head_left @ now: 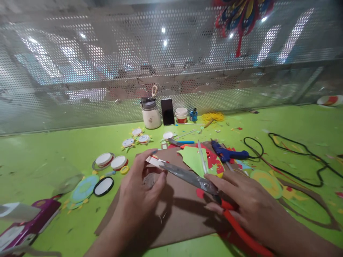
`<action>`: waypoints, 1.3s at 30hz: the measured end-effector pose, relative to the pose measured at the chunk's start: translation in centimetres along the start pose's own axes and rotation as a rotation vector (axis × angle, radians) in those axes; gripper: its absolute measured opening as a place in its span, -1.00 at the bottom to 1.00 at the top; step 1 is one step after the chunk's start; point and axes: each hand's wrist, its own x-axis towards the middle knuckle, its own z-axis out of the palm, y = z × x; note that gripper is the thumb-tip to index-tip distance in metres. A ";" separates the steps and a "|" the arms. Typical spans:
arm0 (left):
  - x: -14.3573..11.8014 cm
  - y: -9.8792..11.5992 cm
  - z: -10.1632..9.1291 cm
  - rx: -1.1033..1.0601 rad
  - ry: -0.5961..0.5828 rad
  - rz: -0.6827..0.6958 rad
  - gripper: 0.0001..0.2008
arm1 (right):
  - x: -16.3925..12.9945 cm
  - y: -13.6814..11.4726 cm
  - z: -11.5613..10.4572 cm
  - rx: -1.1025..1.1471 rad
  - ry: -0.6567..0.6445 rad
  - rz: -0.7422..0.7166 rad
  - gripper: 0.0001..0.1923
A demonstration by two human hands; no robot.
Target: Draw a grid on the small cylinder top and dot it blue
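My left hand (142, 189) pinches a small white paper piece (154, 161) with bits of red and orange along its edge. In my right hand (243, 200) is a pair of scissors (187, 175) with red-orange handles, its blades pointing left. The blade tips meet the right end of the paper piece; whether the blades are fully closed I cannot tell. Both hands are above a brown cardboard sheet (182, 221). Just beyond the scissors lie a light green paper (191, 160) and a clear white-tipped pen (201, 157). Red paper scraps (214, 162) lie beside them.
A blue glue gun (227, 152) with a black cord is at the right. White round lids (119, 162) and a light-blue paper disc (85, 188) sit at left, near a purple device (32, 221). A white jug (151, 116) and a phone (167, 112) stand by the perforated panel (107, 64).
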 end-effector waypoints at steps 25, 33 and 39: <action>-0.4 0.5 -1.0 -0.312 -0.157 -0.001 -0.60 | -2.0 1.6 0.3 0.130 -0.026 0.005 -0.27; -0.5 0.6 -0.9 -0.304 -0.149 -0.005 -0.60 | -2.1 1.4 0.6 0.109 -0.016 0.004 -0.33; -0.5 0.3 -0.8 -0.285 -0.107 0.021 -0.61 | -2.1 1.0 0.7 0.120 -0.011 0.032 -0.35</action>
